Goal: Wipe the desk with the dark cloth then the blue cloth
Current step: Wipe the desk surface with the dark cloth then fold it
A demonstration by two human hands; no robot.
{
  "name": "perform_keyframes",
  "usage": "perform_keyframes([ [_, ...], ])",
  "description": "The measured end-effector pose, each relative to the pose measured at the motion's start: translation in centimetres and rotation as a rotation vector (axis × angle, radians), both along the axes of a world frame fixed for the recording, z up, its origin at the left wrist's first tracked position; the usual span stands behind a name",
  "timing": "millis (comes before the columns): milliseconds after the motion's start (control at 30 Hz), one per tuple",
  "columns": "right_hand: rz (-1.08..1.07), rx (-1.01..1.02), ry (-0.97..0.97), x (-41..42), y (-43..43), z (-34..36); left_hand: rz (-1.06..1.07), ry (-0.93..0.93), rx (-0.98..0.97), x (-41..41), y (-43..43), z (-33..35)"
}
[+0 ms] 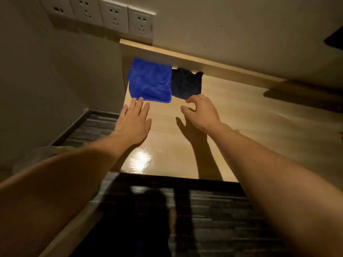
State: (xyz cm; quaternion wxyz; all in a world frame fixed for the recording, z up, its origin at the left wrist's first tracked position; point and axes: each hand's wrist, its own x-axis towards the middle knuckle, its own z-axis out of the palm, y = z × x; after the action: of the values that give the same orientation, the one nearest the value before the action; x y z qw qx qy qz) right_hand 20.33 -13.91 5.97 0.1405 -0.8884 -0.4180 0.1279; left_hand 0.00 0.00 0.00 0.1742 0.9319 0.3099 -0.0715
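Observation:
A bright blue cloth (150, 81) lies folded at the far left corner of the light wooden desk (232, 123). Right beside it, touching its right edge, lies a dark cloth (185, 83). My left hand (132, 122) hovers flat with fingers spread, its fingertips just at the blue cloth's near edge. My right hand (201, 111) is above the desk with curled, parted fingers, the fingertips at the dark cloth's near corner. Neither hand holds anything.
A row of white wall sockets (104, 15) sits above the desk's far left corner. A wall borders the desk on the left. Dark striped floor (213, 219) lies below the near desk edge. A dark shadowed object (297, 95) lies at the far right.

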Motion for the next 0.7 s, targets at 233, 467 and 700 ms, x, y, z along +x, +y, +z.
perform_keyframes([
  [233, 0.147, 0.031, -0.057, 6.0, 4.7, -4.0, 0.089, 0.035, 0.103, 0.5, -0.1, -3.2],
  [467, 0.304, -0.092, -0.087, 10.5, 9.3, -6.8, 0.077, 0.072, 0.109, 0.8, 0.3, -2.6],
  [700, 0.311, -0.131, -0.148, 11.1, 9.3, -8.4, 0.055, 0.060, 0.135, 0.5, 0.4, -3.0],
])
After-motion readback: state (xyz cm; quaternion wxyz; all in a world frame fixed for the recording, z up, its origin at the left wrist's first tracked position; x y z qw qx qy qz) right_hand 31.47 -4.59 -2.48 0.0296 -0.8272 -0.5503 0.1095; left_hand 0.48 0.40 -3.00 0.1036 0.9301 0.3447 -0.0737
